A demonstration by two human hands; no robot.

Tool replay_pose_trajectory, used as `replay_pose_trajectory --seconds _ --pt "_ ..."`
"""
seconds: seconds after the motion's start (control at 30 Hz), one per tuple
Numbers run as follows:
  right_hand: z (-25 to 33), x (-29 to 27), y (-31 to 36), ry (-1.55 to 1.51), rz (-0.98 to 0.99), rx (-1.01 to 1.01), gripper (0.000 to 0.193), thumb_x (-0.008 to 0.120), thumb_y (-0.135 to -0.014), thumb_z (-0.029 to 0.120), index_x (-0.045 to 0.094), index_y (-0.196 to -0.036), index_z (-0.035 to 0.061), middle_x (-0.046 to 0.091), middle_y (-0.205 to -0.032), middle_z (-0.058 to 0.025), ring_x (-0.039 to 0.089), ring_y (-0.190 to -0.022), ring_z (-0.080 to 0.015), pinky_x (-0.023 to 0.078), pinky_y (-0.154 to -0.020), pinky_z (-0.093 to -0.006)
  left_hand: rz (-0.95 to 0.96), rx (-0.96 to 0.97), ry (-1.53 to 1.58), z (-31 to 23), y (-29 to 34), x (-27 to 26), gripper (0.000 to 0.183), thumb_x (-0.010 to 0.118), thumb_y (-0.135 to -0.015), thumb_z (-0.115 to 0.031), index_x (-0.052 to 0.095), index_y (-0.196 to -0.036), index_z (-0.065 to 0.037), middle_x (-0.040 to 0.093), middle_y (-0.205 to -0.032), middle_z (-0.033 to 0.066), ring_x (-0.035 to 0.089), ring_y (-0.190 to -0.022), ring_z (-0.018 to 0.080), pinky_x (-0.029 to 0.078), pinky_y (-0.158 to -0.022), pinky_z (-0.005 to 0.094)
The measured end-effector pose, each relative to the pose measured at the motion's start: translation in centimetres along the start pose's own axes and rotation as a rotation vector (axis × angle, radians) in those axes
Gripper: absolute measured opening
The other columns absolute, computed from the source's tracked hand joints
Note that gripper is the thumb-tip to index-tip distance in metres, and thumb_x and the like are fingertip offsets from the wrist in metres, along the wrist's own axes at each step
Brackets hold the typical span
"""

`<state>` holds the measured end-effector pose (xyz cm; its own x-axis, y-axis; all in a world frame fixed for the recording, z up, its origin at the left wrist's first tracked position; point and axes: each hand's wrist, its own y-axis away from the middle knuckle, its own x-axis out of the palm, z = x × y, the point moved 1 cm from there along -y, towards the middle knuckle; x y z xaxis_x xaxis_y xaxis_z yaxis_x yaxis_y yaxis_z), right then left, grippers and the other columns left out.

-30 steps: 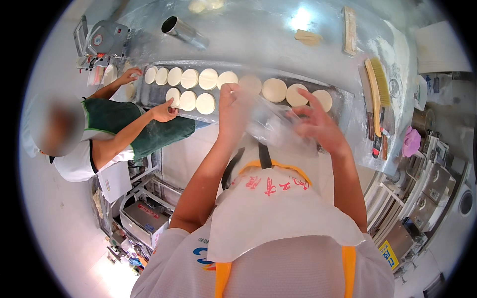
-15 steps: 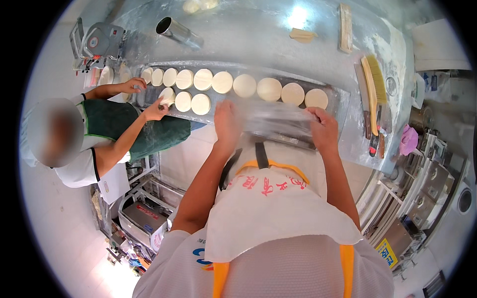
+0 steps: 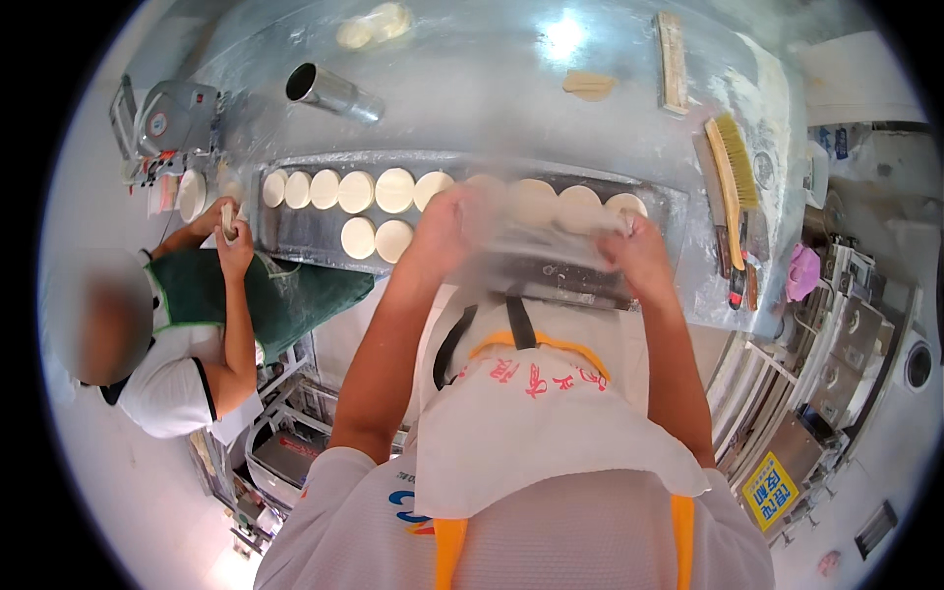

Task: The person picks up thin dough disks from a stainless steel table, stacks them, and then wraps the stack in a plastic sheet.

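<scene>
Floury metal worktop (image 3: 472,108) here, with a long dark tray (image 3: 664,221) of pale dough discs (image 3: 394,190) along its near side. There's a clear plastic sheet (image 3: 565,236) strung between the hands over the right part of the tray, pretty blurry, so I can't tell if it's touching the dough discs. Left hand (image 3: 447,231) and right hand (image 3: 639,258) both have fingers pinched on opposite ends of it. My two cents: pull evenly so it's taut, since slack would probably wrinkle or cling.

Both hands (image 3: 450,234) (image 3: 639,258) forward, curled, apart
</scene>
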<state>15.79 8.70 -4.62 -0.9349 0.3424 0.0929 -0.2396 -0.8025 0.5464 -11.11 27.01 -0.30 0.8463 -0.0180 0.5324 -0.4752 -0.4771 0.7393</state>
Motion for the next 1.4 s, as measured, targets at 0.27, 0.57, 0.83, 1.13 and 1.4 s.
replay_pose_trajectory --seconds 0.27,0.57,0.83,1.13,1.4 --pt "8.5 6.5 -4.4 -0.232 -0.155 -0.068 0.023 0.082 -0.087 0.015 0.069 -0.098 -0.0001 0.069 -0.084 -0.0031 0.067 -0.078 -0.0126 0.053 -0.066 -0.0338 -0.463 0.871 -1.373 -3.1 -6.6 -2.2 0.024 0.080 -0.083 -0.010 0.059 -0.087 0.001 0.064 -0.077 0.0223 0.059 -0.070 0.0393 0.050 -0.067 0.0463" --pt "5.3 8.0 -4.8 0.813 -0.615 -0.077 0.033 0.081 -0.073 0.008 0.064 -0.099 -0.0021 0.069 -0.088 -0.0259 0.069 -0.083 -0.0449 0.056 -0.078 -0.0436 -0.314 0.646 -1.292 -1.8 -3.9 -5.2 0.041 0.079 -0.086 -0.028 0.055 -0.079 0.004 0.060 -0.076 0.0264 0.054 -0.071 0.0434 0.048 -0.068 0.0505" --pt "2.3 11.0 -1.6 0.572 -0.233 0.163 0.038 0.087 -0.083 0.028 0.062 -0.084 -0.0001 0.061 -0.072 -0.0147 0.057 -0.061 -0.0237 0.050 -0.062 -0.0434 -0.455 0.606 -1.493 1.3 1.0 -10.4 0.049 0.079 -0.088 -0.036 0.052 -0.074 0.004 0.057 -0.073 0.0258 0.056 -0.069 0.0419 0.047 -0.066 0.0523" --pt "7.2 7.4 -11.1 0.690 -0.524 -0.224 0.048 0.084 -0.085 0.039 0.060 -0.075 -0.0016 0.059 -0.067 -0.0227 0.055 -0.066 -0.0434 0.048 -0.069 -0.0519 -0.366 0.764 -1.339 -6.9 -5.3 -1.8 0.025 0.076 -0.083 -0.008 0.059 -0.098 0.001 0.071 -0.094 0.0245 0.070 -0.088 0.0438 0.054 -0.076 0.0513" --pt "9.1 6.8 -18.9 0.956 -0.644 -0.720 0.033 0.080 -0.086 0.021 0.070 -0.111 0.0026 0.071 -0.109 -0.0213 0.065 -0.105 -0.0406 0.054 -0.091 -0.0500 -0.544 0.864 -1.499 -9.5 -19.3 -2.8 0.028 0.073 -0.080 -0.002 0.066 -0.107 0.000 0.075 -0.102 0.0231 0.073 -0.101 0.0440 0.058 -0.089 0.0503"
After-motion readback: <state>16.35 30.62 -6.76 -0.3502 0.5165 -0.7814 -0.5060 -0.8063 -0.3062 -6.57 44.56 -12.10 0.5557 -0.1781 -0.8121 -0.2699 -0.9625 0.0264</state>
